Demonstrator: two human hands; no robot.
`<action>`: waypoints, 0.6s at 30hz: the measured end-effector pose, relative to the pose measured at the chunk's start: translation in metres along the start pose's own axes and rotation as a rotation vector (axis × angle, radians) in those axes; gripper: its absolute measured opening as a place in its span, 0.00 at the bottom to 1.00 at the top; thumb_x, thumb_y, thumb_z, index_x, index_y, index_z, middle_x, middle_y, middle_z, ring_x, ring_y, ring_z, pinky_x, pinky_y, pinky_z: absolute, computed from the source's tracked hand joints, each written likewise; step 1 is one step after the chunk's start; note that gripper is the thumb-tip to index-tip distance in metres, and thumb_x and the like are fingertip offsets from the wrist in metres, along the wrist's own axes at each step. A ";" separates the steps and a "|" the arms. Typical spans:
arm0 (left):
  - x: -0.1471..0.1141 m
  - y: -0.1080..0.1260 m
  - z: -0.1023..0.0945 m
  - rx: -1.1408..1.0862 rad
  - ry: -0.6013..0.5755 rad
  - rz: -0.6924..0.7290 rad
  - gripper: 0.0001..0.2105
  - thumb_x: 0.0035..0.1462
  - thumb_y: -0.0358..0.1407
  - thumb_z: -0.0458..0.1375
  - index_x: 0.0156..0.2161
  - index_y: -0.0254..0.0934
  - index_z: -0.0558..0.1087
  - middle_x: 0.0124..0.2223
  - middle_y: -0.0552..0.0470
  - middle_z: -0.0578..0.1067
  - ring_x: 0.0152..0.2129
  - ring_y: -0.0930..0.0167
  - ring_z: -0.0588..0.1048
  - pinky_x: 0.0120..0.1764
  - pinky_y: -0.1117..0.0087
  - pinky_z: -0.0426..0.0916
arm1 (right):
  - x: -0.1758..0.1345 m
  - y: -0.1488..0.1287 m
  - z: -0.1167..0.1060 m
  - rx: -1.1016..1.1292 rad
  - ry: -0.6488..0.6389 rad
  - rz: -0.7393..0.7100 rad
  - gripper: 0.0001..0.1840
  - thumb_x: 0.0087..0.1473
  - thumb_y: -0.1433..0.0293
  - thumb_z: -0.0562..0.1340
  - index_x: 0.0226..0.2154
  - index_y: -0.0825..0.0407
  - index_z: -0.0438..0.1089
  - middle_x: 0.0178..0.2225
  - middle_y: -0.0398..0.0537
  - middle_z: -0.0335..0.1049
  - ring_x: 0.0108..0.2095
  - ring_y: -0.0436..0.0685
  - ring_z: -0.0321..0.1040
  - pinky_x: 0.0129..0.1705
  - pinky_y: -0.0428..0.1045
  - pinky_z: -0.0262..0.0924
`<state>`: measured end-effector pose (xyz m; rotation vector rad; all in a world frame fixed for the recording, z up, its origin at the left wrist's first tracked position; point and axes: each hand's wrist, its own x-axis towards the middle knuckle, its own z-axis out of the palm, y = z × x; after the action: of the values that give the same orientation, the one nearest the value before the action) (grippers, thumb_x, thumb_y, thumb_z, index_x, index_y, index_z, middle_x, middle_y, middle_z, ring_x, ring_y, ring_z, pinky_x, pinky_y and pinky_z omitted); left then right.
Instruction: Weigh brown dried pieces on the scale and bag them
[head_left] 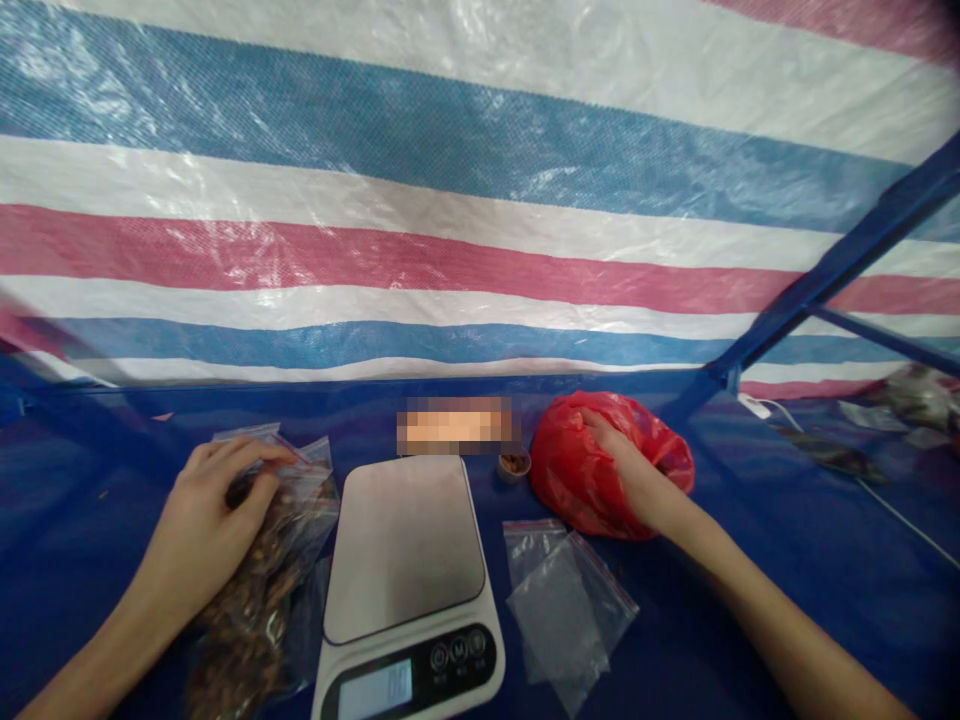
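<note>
My left hand rests over a pile of clear zip bags filled with brown, dried-looking pieces. Its thumb and index finger curve with a gap between them, near a bag's red zip strip. On the other side, my right hand reaches into a bunched red plastic bag; its fingers are hidden by the plastic. Between the hands stands a white digital scale with a bare metal plate and a lit display. To its right lie a few flat zip bags with nothing visible inside.
A small round cup of brown pieces sits behind the scale, beside a pixelated patch. Blue sheeting covers the surface. A striped tarp hangs behind, and a blue frame bar slants at the right near a white cord.
</note>
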<state>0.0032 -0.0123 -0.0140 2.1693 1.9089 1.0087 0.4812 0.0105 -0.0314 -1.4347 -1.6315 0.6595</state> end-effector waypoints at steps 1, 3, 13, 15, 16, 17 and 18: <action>0.000 0.001 0.000 -0.001 0.004 -0.005 0.13 0.58 0.43 0.53 0.36 0.43 0.80 0.41 0.48 0.82 0.44 0.54 0.73 0.52 0.51 0.67 | -0.002 0.000 0.001 0.011 0.026 0.026 0.24 0.62 0.59 0.55 0.52 0.48 0.78 0.49 0.56 0.80 0.59 0.68 0.72 0.66 0.62 0.62; -0.001 0.002 0.000 -0.003 0.015 -0.009 0.13 0.58 0.43 0.53 0.36 0.43 0.80 0.41 0.48 0.82 0.44 0.54 0.73 0.51 0.52 0.67 | -0.004 0.000 0.002 0.012 0.083 0.033 0.22 0.62 0.59 0.56 0.50 0.47 0.79 0.47 0.55 0.81 0.58 0.69 0.72 0.64 0.61 0.64; -0.002 0.002 0.003 0.011 -0.007 -0.011 0.13 0.58 0.42 0.53 0.37 0.42 0.80 0.41 0.48 0.83 0.44 0.54 0.74 0.52 0.51 0.67 | -0.001 -0.037 -0.008 -0.213 0.035 -0.322 0.17 0.61 0.75 0.56 0.38 0.47 0.81 0.46 0.53 0.79 0.47 0.65 0.75 0.50 0.56 0.69; -0.002 0.001 0.004 0.009 -0.005 -0.010 0.14 0.58 0.43 0.53 0.37 0.42 0.80 0.41 0.47 0.83 0.45 0.54 0.74 0.53 0.51 0.67 | -0.001 -0.040 -0.010 -0.245 0.102 -0.375 0.16 0.64 0.75 0.57 0.41 0.48 0.81 0.45 0.53 0.78 0.46 0.63 0.75 0.48 0.55 0.69; -0.002 0.001 0.003 0.011 -0.002 -0.010 0.14 0.58 0.43 0.53 0.37 0.41 0.80 0.41 0.47 0.83 0.45 0.53 0.74 0.53 0.51 0.67 | 0.000 -0.041 -0.011 -0.257 0.134 -0.399 0.15 0.65 0.74 0.58 0.41 0.48 0.81 0.44 0.52 0.78 0.45 0.62 0.75 0.48 0.55 0.69; -0.002 0.002 0.003 0.012 -0.002 -0.009 0.14 0.58 0.43 0.53 0.37 0.41 0.80 0.41 0.47 0.83 0.45 0.53 0.74 0.53 0.51 0.67 | 0.001 -0.042 -0.012 -0.269 0.167 -0.416 0.14 0.65 0.73 0.59 0.41 0.48 0.81 0.43 0.52 0.78 0.44 0.61 0.75 0.48 0.54 0.69; -0.002 0.002 0.003 0.010 -0.002 -0.010 0.14 0.58 0.43 0.53 0.37 0.41 0.80 0.41 0.47 0.83 0.45 0.53 0.74 0.53 0.50 0.67 | 0.001 -0.043 -0.014 -0.284 0.203 -0.428 0.13 0.66 0.73 0.60 0.41 0.48 0.81 0.42 0.51 0.78 0.43 0.60 0.76 0.47 0.54 0.69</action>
<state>0.0062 -0.0135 -0.0161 2.1632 1.9266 0.9965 0.4705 0.0011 0.0117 -1.2362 -1.8386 0.0387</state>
